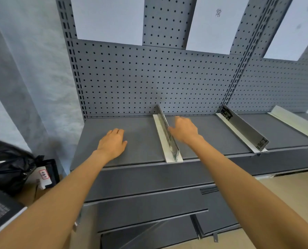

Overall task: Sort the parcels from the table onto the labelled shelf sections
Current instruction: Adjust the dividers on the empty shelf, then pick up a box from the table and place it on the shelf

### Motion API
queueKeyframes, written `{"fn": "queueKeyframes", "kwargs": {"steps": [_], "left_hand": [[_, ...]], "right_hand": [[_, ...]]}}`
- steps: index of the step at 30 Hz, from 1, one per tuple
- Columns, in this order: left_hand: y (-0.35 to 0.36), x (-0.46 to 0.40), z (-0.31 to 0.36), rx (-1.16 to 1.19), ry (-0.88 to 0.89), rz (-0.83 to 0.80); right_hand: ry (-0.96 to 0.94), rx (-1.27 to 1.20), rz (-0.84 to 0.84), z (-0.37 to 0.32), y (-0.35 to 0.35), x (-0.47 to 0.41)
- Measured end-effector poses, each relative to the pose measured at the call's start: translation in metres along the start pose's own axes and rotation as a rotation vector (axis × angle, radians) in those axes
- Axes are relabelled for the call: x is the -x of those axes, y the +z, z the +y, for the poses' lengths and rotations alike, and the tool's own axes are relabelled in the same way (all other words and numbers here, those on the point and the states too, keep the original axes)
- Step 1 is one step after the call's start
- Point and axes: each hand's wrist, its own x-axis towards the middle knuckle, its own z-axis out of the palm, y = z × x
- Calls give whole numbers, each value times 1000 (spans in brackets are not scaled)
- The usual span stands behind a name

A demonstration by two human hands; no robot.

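Grey shelf (pixel 140 141) sections lie bare under an empty flat left hand (pixel 112 142) and loosely-open empty right hand (pixel 184 130); next, probably, fetching a black parcel (pixel 8 164).

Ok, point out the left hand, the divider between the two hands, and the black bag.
left hand (pixel 112 143), head view, back of the hand.
divider (pixel 167 133), head view, upright plate.
black bag (pixel 8 164), head view, crumpled side.
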Motion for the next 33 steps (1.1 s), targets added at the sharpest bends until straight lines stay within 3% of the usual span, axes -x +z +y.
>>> {"fn": "queueKeyframes", "kwargs": {"steps": [6,17,33], "left_hand": [[-50,24,39,-78,-21,103],[-107,133,85,-284,-133,241],[-136,332,1,-409,-541,292]], "right_hand": [[-245,242,124,17,-30,18],[-589,359,272,20,-63,91],[-1029,139,245,-136,-41,194]]}}
